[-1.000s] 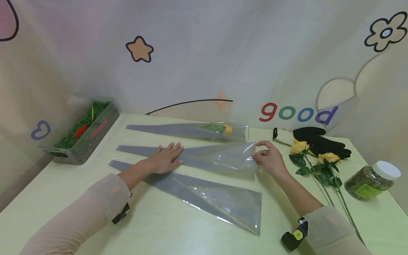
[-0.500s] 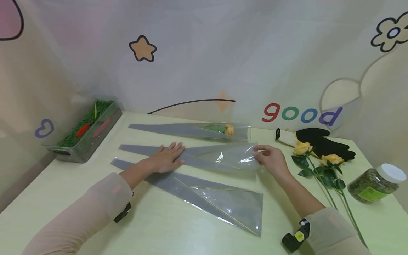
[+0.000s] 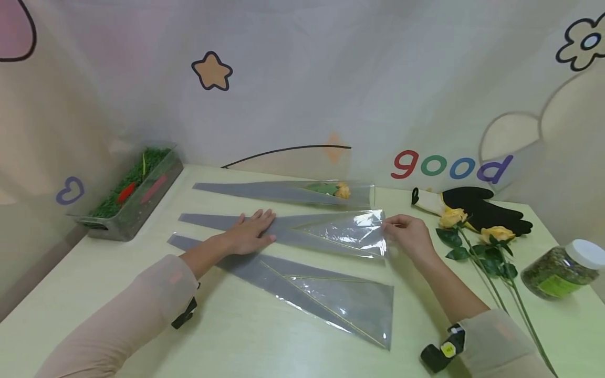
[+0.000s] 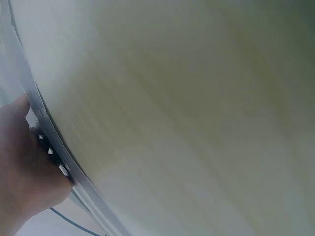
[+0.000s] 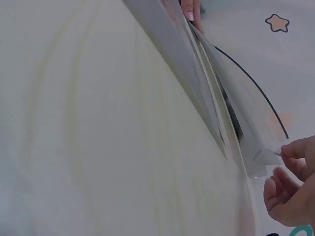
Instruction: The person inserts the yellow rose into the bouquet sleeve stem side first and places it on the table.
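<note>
Your right hand [image 3: 411, 236] has thumb and fingertip together on the rim of the middle sleeve [image 3: 350, 233], at its wide end. Whether you have one film layer or both, I cannot tell; if both, lifting would likely keep the mouth flat, and a hard tug could crease or split the thin edge. The film also looks slick enough to slip out of so small a pinch.

Your left hand [image 3: 248, 233] rests spread on the middle sleeve, about midway along, clasping nothing. Too little weight there and a pull could slide the sleeve along the table [image 3: 227, 336]; too much might trap the layers together.

On your side of the middle sleeve lies the near sleeve [image 3: 331, 294], with your left wrist crossing above it, so shifting that arm could drag it askew. Just beyond the middle sleeve, the far sleeve [image 3: 246, 191] holds a rose [image 3: 342, 190]; a careless swing might knock it. Off the middle sleeve's wide end, two loose roses [image 3: 497, 234] have stems near your right forearm, and drawing your elbow outward could sweep them toward the jar [image 3: 560, 270].
</note>
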{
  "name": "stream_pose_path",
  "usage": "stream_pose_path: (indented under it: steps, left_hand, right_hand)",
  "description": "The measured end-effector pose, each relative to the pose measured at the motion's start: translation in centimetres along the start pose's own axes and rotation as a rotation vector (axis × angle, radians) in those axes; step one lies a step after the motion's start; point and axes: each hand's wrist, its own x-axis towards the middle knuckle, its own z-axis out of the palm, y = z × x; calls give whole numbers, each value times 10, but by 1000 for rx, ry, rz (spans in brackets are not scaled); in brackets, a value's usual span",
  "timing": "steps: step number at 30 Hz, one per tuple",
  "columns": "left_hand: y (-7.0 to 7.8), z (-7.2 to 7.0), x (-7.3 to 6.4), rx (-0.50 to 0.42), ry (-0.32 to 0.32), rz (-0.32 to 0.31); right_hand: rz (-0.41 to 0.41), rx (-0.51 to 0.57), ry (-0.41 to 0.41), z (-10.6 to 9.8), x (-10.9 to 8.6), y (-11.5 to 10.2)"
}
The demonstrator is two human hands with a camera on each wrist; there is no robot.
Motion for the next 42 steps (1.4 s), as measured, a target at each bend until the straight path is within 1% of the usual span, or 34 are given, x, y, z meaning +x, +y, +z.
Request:
stream_pose_path:
  steps: [2,4,9,13,18,23,27,32,34,38,42]
  left_hand:
    - [-1,0,-1,-17,8,-1]
    - [-2,0,-3,-26,13,2]
    - [-3,-1,-4,-45,16,16]
    - [-2,-1,-3,-56,24,18]
    - [-3,0,-2,-66,27,14]
    - [-4,1,-1,-72,30,8]
    - [-4,-1,-2,-84,40,15]
    - [-4,-3,-4,-90,56,21]
    - [-4,-4,-4,-82,52,21]
    - [-4,-4,-3,-63,50,31]
    - [-3,-3,-1,-74,57,35]
  right_hand:
    - [16,-18,-1,0,-1,-3]
    - [30,10,-12,1,-1,-5]
    - [72,127,-62,4,-2,-8]
    - [83,142,-100,4,-2,-5]
    - [56,114,-131,6,-1,-2]
    - [41,133,-147,7,-1,-1]
    - [28,125,-163,8,-1,-4]
    - [-19,117,-185,10,-3,-10]
    - [-32,122,-185,11,-4,-12]
    - [-33,114,-180,11,-6,-11]
    - [-32,116,-193,10,-7,-10]
